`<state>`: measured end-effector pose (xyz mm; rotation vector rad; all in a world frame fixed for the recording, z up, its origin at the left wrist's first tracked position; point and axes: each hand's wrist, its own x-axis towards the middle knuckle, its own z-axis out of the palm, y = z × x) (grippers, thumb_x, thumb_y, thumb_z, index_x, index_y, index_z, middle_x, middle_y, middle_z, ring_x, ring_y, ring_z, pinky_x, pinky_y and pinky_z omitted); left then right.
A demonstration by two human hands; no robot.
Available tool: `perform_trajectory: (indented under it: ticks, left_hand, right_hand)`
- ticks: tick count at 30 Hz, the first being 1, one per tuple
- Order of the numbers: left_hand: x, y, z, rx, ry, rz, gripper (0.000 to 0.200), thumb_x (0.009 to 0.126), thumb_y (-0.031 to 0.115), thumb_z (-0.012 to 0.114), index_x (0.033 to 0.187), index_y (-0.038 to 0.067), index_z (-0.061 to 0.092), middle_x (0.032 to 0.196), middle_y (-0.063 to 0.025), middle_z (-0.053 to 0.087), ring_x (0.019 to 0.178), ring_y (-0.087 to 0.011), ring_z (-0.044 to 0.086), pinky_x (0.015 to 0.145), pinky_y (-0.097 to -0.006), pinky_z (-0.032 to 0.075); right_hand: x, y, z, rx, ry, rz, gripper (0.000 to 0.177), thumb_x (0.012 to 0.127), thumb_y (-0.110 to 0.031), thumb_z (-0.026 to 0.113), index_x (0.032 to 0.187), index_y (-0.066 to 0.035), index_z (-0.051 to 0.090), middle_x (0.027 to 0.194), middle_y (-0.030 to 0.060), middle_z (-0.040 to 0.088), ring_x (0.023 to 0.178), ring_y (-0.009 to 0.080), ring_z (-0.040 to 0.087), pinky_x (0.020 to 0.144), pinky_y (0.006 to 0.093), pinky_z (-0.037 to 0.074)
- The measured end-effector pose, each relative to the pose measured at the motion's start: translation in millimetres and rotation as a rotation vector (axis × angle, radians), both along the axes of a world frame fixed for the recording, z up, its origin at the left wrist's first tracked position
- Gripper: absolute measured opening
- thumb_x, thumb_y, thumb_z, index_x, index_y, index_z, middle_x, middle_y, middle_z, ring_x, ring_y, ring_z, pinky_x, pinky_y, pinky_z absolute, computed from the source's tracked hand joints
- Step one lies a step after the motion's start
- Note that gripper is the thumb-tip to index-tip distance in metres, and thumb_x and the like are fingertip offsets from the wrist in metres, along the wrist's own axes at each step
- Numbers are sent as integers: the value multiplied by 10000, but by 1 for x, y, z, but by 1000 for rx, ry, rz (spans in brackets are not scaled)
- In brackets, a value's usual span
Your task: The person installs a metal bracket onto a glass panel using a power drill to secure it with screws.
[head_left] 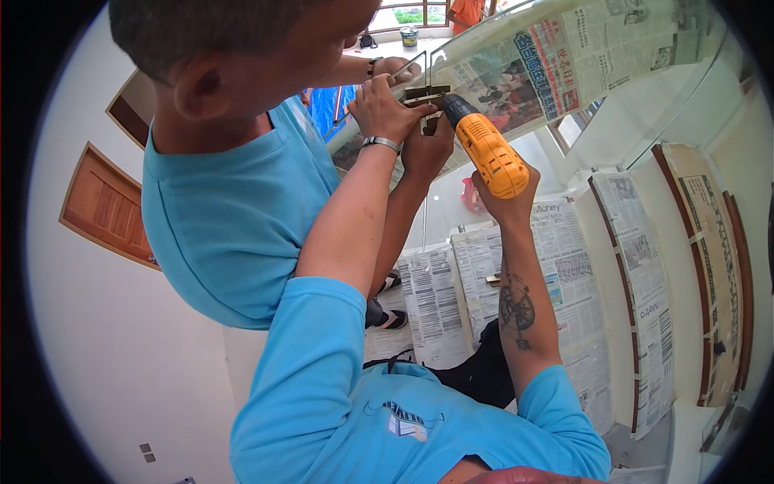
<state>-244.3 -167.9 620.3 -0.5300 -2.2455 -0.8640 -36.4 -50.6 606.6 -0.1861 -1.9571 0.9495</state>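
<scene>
My right hand (509,192) grips the handle of a yellow and black cordless drill (489,153). The drill's chuck points up and left, at a small assembly of dark flat blocks (426,92) by the edge of a glass panel (700,81). My left hand (385,111), below a silver watch, is closed at the left side of these blocks, its thumb against them; part of its grip is hidden. Thin metal rods (426,66) rise beside the blocks. A co-worker's hand (427,151) holds the assembly from below, and their other hand (397,69) is just behind it.
The co-worker in a blue shirt (218,218) stands close on my left. Newspaper (556,73) covers part of the glass. Stair steps (568,274) covered in newspaper descend at the right. A bucket (409,36) stands by the window, near another person in orange (466,14).
</scene>
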Motion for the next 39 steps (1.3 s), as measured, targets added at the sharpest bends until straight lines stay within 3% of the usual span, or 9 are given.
perform_trajectory:
  ticks: [3,9,11,14,22,27,28,37,39]
  left_hand:
    - [26,-15,14,-27,49,59,969,444,738,835,1104,77,577,1089,-122,639,1101,-314,573,924,-465,404]
    - [9,-8,8,-32,66,40,986,444,719,844,1128,64,566,1089,-125,628,1103,-311,569,916,-462,412]
    - [4,-4,6,-26,75,40,988,444,716,846,1131,63,566,1088,-124,627,1103,-312,569,918,-463,412]
    - [2,-2,5,-32,56,36,985,444,702,850,1138,64,566,1090,-118,626,1101,-311,571,921,-463,409]
    - [0,0,0,19,75,18,801,459,623,873,1021,129,587,1057,-78,625,1059,-283,584,894,-455,411]
    - [1,1,-1,-6,77,17,788,480,602,878,1054,135,607,1094,-63,633,1087,-278,582,905,-450,422]
    - [-1,2,0,-24,60,23,829,470,647,865,1071,142,602,1103,-62,626,1094,-264,577,922,-441,401]
    - [9,-8,1,0,61,20,882,456,701,853,1074,124,600,1115,-76,630,1115,-267,576,951,-451,387]
    - [12,-10,3,-5,49,37,837,477,663,852,1068,115,626,1112,-82,645,1130,-278,581,950,-491,413]
  right_hand:
    - [22,-12,12,18,46,13,323,646,-40,785,945,37,687,790,86,707,711,176,701,673,286,547]
    - [10,-11,9,15,10,-1,355,650,-29,781,987,37,689,824,100,711,734,177,699,692,291,547]
    - [7,-10,7,16,10,8,445,704,-86,799,1133,-21,702,861,154,724,812,259,737,714,315,552]
    - [3,-8,5,-12,-19,7,446,707,-90,799,1138,-26,703,866,155,725,816,266,736,719,315,553]
    - [2,-12,10,109,-16,9,406,708,-90,787,1102,-36,707,834,144,721,791,288,730,699,329,550]
    - [18,-9,4,115,-56,-16,349,687,-104,780,1024,-38,716,799,137,716,745,283,723,660,327,543]
    - [19,-8,2,132,-27,-20,275,645,-49,790,898,17,704,761,69,713,690,141,696,651,283,557]
    - [26,-11,26,256,-23,-22,325,639,-64,805,941,6,709,792,86,727,731,170,719,681,293,561]
    - [23,-12,31,243,-50,-24,324,651,-81,804,952,-3,711,810,98,733,755,190,730,691,303,561]
